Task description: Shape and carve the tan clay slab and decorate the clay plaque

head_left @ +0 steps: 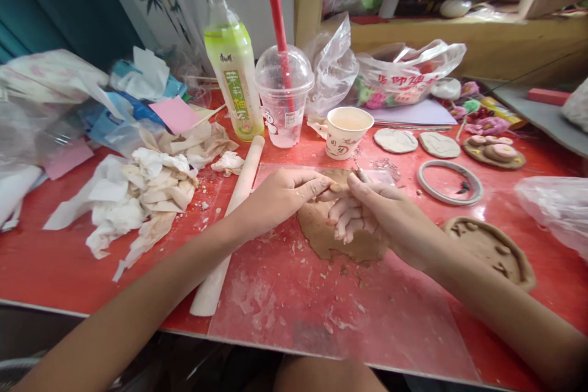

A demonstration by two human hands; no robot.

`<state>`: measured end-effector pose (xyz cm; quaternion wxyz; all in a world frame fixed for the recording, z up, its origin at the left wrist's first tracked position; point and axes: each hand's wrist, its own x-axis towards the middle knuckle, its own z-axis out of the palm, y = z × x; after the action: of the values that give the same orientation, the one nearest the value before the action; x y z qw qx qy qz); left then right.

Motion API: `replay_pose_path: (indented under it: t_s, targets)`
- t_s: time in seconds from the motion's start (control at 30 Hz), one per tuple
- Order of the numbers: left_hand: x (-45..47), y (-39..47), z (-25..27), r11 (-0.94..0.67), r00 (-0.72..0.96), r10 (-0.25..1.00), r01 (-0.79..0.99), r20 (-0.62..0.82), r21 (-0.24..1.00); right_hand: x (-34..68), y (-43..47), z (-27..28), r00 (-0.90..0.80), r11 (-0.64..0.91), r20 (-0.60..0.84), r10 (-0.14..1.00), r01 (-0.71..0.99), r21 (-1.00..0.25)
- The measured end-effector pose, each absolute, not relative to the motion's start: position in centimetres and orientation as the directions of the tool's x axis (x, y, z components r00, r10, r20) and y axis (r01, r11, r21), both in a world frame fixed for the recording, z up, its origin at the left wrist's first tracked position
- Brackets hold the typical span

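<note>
Both hands meet over a flat slab of brown clay lying on a clear plastic sheet. My left hand is closed, its fingertips pinching what looks like a small piece of clay. Close beside it, my right hand has its thumb near that piece and its other fingers curled, smudged with clay. A thin dark stick-like tool pokes out behind the right thumb and appears held in that hand; most of it is hidden. A pale rolling pin lies left of the slab.
Behind the hands stand a paper cup, a domed plastic cup and a green drink bottle. Crumpled tissues lie left. On the right are a tape roll, a rimmed clay disc and two flat clay pieces.
</note>
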<state>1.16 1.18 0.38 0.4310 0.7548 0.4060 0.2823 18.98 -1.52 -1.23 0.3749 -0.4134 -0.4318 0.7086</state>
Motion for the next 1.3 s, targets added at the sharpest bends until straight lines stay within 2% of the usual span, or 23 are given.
replay_pose_path:
  t_s: [0.33,0.6,0.7,0.87,1.03,1.13,1.2,1.3]
  targets:
    - [1.05,1.34,-0.19,-0.308,0.460,0.878,0.328,0.134,0.893,18.86,-1.88,-0.90,-0.442,-0.419,-0.328,0.835,-0.123,-0.900]
    - [0.85,1.62,-0.03,-0.222,0.449,0.892,0.343,0.049,0.913,18.88,-1.89,-0.87,-0.449,-0.435,-0.342,0.826,-0.120,-0.893]
    - [0.94,1.68,-0.09,-0.151,0.448,0.894,0.284,0.008,0.947,18.93,-1.91,-0.87,-0.463,-0.446,-0.349,0.815,-0.116,-0.888]
    - [0.96,1.78,-0.28,0.062,0.476,0.875,0.073,-0.089,0.995,19.14,-1.79,-1.06,-0.471,-0.438,-0.325,0.820,-0.151,-0.886]
    - [0.80,1.76,-0.38,0.138,0.507,0.853,0.003,-0.121,0.990,19.17,-1.74,-1.21,-0.485,-0.429,-0.315,0.816,-0.141,-0.892]
    - [0.83,1.78,-0.43,0.154,0.507,0.850,0.017,-0.142,0.988,19.03,-1.73,-1.15,-0.478,-0.433,-0.327,0.815,-0.128,-0.893]
    - [0.90,1.83,-0.46,0.128,0.468,0.870,0.090,-0.155,0.988,18.99,-1.69,-1.05,-0.461,-0.440,-0.347,0.817,-0.108,-0.892]
    - [0.96,1.82,-0.45,-0.057,0.386,0.921,0.287,-0.061,0.956,19.22,-1.48,-0.78,-0.407,-0.417,-0.340,0.848,-0.115,-0.902]
